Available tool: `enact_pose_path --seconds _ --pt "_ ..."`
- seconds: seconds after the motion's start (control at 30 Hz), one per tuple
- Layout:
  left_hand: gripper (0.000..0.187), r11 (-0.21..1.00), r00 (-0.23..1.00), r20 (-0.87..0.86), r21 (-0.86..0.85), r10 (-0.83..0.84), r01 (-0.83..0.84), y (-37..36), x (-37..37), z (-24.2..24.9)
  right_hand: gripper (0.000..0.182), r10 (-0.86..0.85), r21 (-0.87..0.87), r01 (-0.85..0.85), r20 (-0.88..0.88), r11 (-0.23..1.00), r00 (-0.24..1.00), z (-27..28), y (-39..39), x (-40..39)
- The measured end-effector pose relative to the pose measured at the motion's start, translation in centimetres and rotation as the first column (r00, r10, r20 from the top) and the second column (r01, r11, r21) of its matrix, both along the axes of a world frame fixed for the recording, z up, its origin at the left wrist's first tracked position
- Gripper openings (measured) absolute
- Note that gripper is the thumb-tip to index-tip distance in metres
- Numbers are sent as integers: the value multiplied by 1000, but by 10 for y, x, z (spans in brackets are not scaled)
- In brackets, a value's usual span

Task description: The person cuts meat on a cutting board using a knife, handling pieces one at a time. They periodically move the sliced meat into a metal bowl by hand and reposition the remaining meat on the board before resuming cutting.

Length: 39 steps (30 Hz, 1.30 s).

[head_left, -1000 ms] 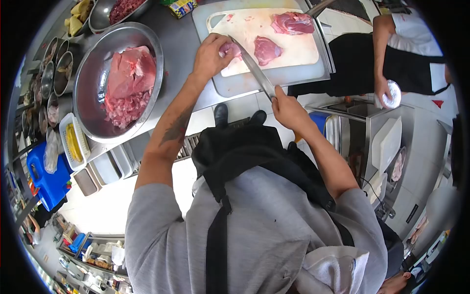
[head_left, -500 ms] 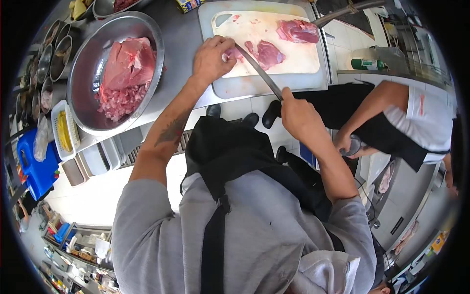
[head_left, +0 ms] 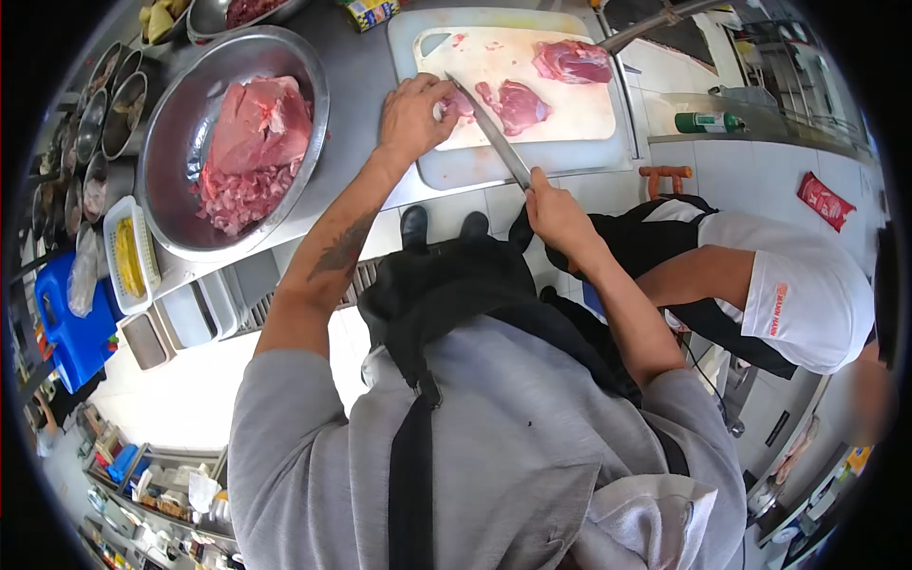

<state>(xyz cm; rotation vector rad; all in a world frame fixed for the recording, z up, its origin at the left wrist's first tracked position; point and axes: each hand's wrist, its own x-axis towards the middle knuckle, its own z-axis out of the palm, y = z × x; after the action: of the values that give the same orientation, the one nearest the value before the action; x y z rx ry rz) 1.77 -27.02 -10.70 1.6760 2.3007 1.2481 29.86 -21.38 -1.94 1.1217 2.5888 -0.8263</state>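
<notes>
My right hand is closed round the handle of a long knife. The blade slants up and left over the white cutting board, its tip beside my left fingers. With curled fingers my left hand presses on a small piece of raw meat at the board's left edge; the fingers partly hide it. Right of the blade lies a flat cut of meat, and a thicker chunk of meat rests at the upper right of the board.
A steel bowl to the left holds a large piece of meat and small chopped bits. A co-worker in a white shirt bends close by on the right. Steel pots and a white basket stand at far left.
My right hand has shifted slightly left with the knife, and more of the blade's flat side shows. The left hand keeps its place on the meat. The co-worker has moved and bent lower.
</notes>
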Motion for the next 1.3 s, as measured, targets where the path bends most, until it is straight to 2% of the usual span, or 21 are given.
enact_pose_path --seconds 0.13,0.17,0.2,0.27,0.33,0.4,0.43,0.5,0.53,0.6,0.7,0.73,0.8,0.87,0.93,1.0,1.07,1.2,1.23,1.27,1.3 --pt "26 999 1000 27 -53 -8 9 0 -2 15 25 91 98 -84 -69 992 993 -7 21 5" --pt "26 996 997 72 -91 -5 12 -2 -1 16 24 -113 -303 85 -76 949 991 8 29 1" --pt "26 996 998 67 -89 -4 10 -3 -1 17 23 -293 -653 221 -1 724 956 19 33 -3" --pt "31 986 997 25 -151 76 -71 -2 -5 19 22 -304 -579 217 -57 786 951 29 29 -8" --pt "31 984 998 50 -173 49 -40 -4 -2 16 21 -318 -506 233 -88 831 944 28 18 -7" --pt "32 982 997 70 -190 25 -11 -3 0 15 19 -119 -20 117 -238 993 964 24 10 -15" --pt "30 993 999 46 -117 12 -7 -2 3 9 19 -116 -22 114 -234 993 965 29 8 -22" --pt "29 999 1000 31 -52 6 -4 -3 8 2 17 24 165 -19 -26 986 999 49 1 -32" --pt "29 998 1000 11 -60 26 -25 -3 10 2 17 26 157 -23 -17 987 1000 52 1 -30" --pt "29 996 999 -5 -70 51 -51 -1 10 5 17 98 211 -129 151 969 984 62 9 -25" --pt "30 991 998 -4 -114 64 -64 -3 11 6 20 147 161 -188 236 969 961 104 5 -12" --pt "29 993 998 -15 -107 57 -58 -4 12 6 20 158 155 -199 243 968 957 94 9 -15" --pt "28 993 998 -28 -103 51 -53 0 6 9 20 215 170 -218 34 961 976 48 20 -30" --pt "25 987 1000 -9 -160 19 -20 -2 6 10 22 163 143 -160 -11 977 987 -13 36 -77" --pt "24 988 1000 -9 -151 22 -23 -1 1 8 23 168 140 -159 -61 977 984 -22 43 -98" --pt "22 989 1000 14 -145 -1 3 -5 15 5 25 148 130 -135 -90 982 985 -20 33 -78" --pt "19 986 997 -15 -150 75 -77 -3 11 8 26 139 105 -141 27 984 990 -14 26 -48" --pt "18 989 995 -25 -113 95 -97 -5 14 9 31 135 63 -134 -23 989 991 4 31 -13" --pt "19 992 996 0 -92 92 -92 -3 12 10 30 38 -180 -32 33 983 999 23 46 -29" --pt "20 993 996 31 -81 86 -84 -4 14 9 29 -41 -413 86 117 906 992 33 53 -37" --pt "20 993 996 30 -84 87 -84 -7 16 6 29 -40 -417 86 116 905 992 32 50 -39"
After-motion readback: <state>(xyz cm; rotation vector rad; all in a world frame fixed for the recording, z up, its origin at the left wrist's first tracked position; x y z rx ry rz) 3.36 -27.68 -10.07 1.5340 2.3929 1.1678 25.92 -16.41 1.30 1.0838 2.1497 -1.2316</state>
